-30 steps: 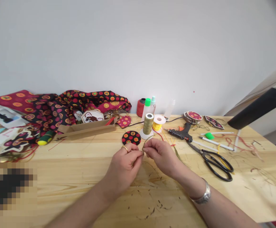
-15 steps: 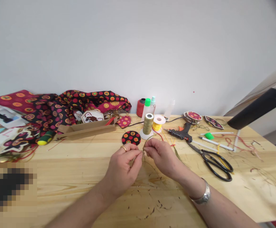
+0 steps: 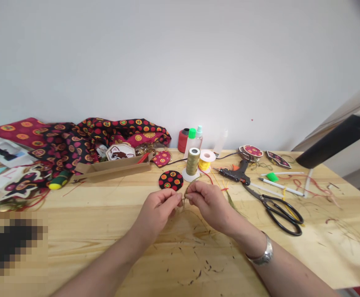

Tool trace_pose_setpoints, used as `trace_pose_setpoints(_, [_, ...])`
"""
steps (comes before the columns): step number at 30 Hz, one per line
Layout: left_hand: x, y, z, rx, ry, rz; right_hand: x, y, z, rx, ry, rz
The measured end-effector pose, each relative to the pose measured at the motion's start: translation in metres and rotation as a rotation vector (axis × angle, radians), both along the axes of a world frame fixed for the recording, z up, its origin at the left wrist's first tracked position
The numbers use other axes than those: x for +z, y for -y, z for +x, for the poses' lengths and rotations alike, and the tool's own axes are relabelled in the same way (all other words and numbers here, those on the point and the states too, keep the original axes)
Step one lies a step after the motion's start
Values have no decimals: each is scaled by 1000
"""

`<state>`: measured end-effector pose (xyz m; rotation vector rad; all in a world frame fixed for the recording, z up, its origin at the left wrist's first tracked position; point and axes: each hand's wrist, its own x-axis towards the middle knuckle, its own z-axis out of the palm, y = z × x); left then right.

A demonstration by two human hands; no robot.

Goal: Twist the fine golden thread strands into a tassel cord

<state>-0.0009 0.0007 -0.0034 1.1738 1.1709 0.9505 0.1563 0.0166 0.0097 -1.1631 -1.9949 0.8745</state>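
Note:
Pinched between the fingertips of my left hand [image 3: 158, 209] and my right hand [image 3: 210, 204] is thin olive-green thread [image 3: 184, 201]. The two hands face each other, a small gap between their fingertips. Loose strands hang below and trail over the wood. Just beyond the hands stands a spool of olive thread [image 3: 193, 161]. To its left lies a round patterned fabric piece [image 3: 170, 180], black with red and yellow dots. A yellow cord spool [image 3: 207, 156] sits right of the olive one. An olive tassel [image 3: 230, 201] with a red tie lies behind my right wrist.
Black-handled scissors [image 3: 283, 214] and a glue gun [image 3: 237, 175] lie on the right, near a white pen [image 3: 281, 187]. A long cardboard box [image 3: 113, 168] and bunched patterned fabric [image 3: 74, 144] occupy the left. Bottles [image 3: 191, 144] stand by the wall. A black lamp-like tube [image 3: 334, 142] leans at the right.
My left hand has turned slightly, and its fingertips have drawn a little left, away from my right. My right hand has shifted slightly left, still pinching the thread.

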Motion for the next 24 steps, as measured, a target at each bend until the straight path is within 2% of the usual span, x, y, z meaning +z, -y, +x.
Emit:
trace_pose_setpoints(7, [1,-1,0,-19,196,-93,-1,1,1,5,-1,-5])
trace_pose_setpoints(15, [3,-2,0,-84,131,-116,1,0,-1,21,-68,-41])
trace_pose_setpoints(24, [3,-1,-1,-91,135,-115,0,0,-1,-14,-108,-59])
